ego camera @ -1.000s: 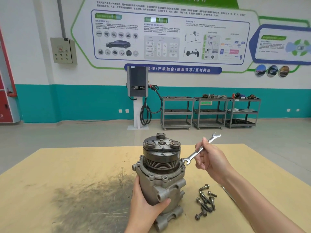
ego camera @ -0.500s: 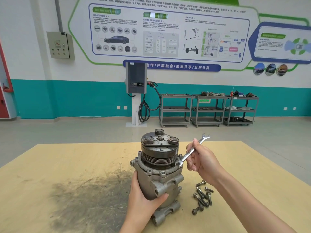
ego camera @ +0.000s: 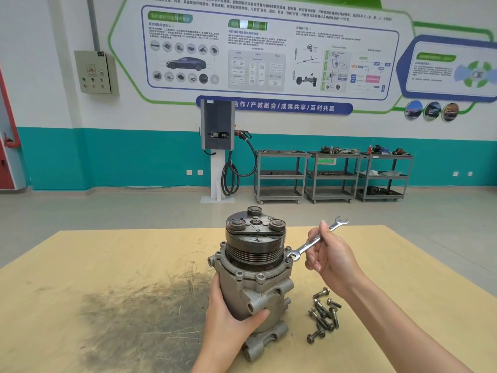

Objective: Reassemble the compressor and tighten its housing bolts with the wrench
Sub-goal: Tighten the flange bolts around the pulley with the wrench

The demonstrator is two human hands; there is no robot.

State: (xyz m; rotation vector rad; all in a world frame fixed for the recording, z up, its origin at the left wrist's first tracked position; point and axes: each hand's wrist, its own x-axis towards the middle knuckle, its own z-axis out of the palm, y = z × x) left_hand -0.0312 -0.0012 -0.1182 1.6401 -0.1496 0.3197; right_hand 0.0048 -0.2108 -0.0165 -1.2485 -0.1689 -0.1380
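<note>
Compressor [ego camera: 252, 275] stood upright on table [ego camera: 107, 265], body gripped by left hand [ego camera: 228, 319]. Wrench [ego camera: 314, 241] pinched mid-shaft by right hand [ego camera: 329, 254], ring end seated on flange bolt [ego camera: 289, 259]. Loose bolts [ego camera: 322, 313] lying just beside compressor base

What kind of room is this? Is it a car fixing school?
Probably a car-repair training workshop: a wall poster with car diagrams, an electric-car charging post, and parts carts behind the compressor.
</note>
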